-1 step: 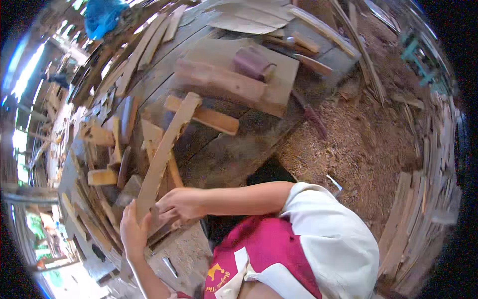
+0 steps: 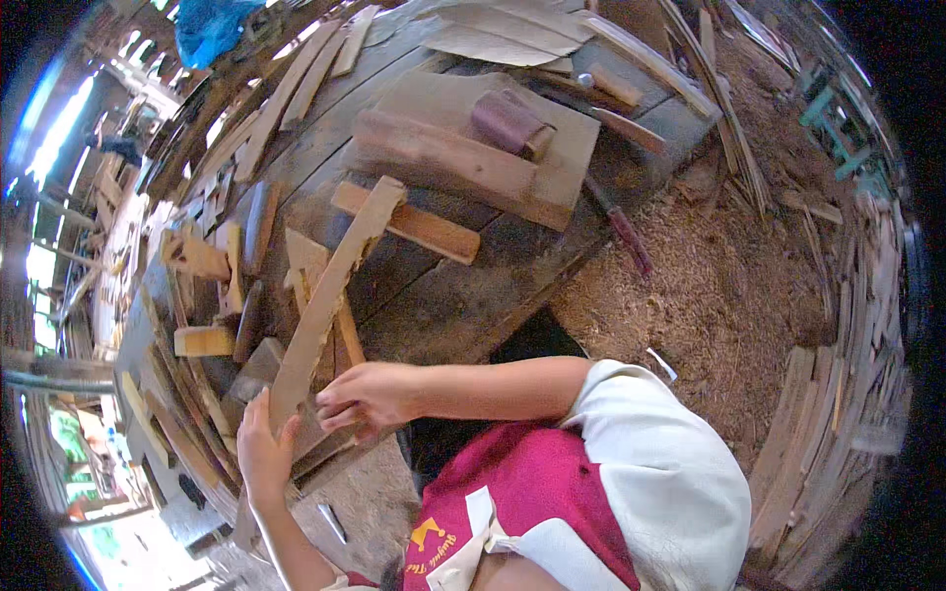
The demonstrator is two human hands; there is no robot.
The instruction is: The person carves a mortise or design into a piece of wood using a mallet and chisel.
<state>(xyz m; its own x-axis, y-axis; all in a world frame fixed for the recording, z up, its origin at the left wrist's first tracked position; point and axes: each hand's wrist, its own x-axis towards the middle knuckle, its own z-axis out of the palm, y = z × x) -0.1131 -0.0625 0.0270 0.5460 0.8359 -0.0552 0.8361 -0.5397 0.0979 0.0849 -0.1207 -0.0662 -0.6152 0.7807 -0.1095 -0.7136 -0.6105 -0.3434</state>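
Note:
A long narrow wooden board with one rough, jagged edge slants across the workbench. My left hand is closed around its near end, thumb on the upper face. Just right of that end is my right hand, its fingers curled and pressed together. Whether something small sits in those fingers is hidden. The board's far end crosses over a short reddish wooden bar. Under and beside the board's middle lie a pale wedge-like piece and a thin wooden handle or stick.
On the dark plank workbench lie a wide board, a thick reddish block and a dark maroon roll. A dark red-handled tool juts past the edge. Wood scraps crowd the left; sawdust covers the right-hand ground.
My right hand has drawn slightly away from the board's near end, its fingers curling. My left hand keeps its hold. The whole view has shifted slightly.

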